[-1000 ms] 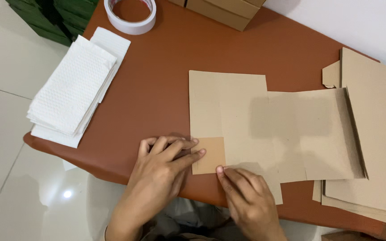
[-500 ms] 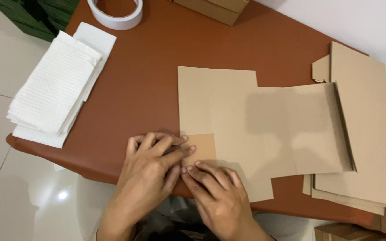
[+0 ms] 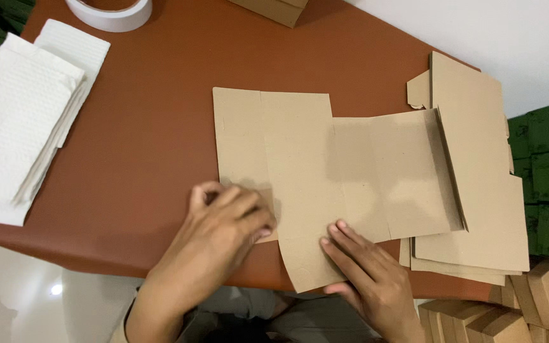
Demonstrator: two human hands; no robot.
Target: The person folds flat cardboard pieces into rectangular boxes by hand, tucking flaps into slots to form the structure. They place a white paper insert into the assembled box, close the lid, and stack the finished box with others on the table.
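Under the curled left hand [image 3: 227, 219] a flap hides; the card [image 3: 325, 178] lies lengthwise left-right, right hand [image 3: 363, 270] pressing flat, fingers together.

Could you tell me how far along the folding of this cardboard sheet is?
Early on. The flat cardboard blank lies spread on the brown table with creases showing but no walls raised. In hand: the left hand presses on a small side flap, and the right hand flattens the near panel. Left: more flat blanks are stacked at the right, unfolded.
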